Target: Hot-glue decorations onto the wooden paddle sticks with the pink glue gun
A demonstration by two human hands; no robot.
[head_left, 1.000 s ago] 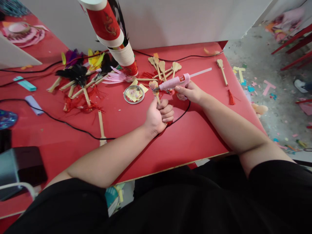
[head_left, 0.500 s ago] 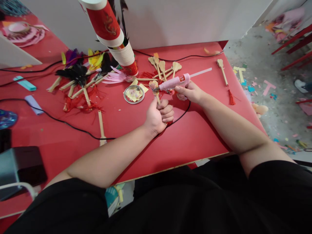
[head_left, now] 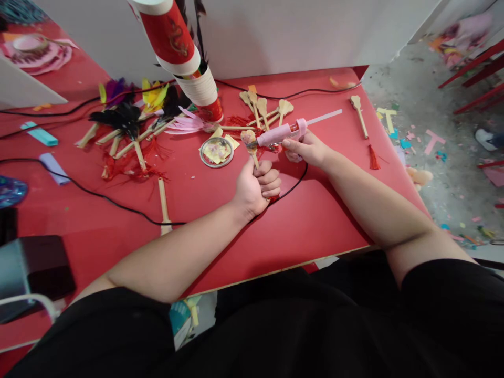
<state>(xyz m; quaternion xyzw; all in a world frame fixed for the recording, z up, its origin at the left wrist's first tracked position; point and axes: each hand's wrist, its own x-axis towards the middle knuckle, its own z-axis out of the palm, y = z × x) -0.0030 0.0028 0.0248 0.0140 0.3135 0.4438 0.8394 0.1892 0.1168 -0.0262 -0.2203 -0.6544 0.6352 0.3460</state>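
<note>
One gold motif (head_left: pixel 175 38) marks the upper red cup (head_left: pixel 156 30); over the red table (head_left: pixel 315 226), fingers of the left hand (head_left: pixel 258 186) clench a wooden stick (head_left: pixel 255 158), those of the right hand (head_left: pixel 306 148) grasp a pink glue gun (head_left: pixel 274 136), nozzle (head_left: pixel 255 144) at the stick's head (head_left: pixel 247 137); scraps (head_left: pixel 435 140) litter the floor (head_left: pixel 417 89)

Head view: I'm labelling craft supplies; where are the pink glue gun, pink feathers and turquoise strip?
Pink glue gun (head_left: pixel 277 134), head view: its barrel.
Pink feathers (head_left: pixel 190 123), head view: their middle.
Turquoise strip (head_left: pixel 40 134), head view: its upper face.
</note>
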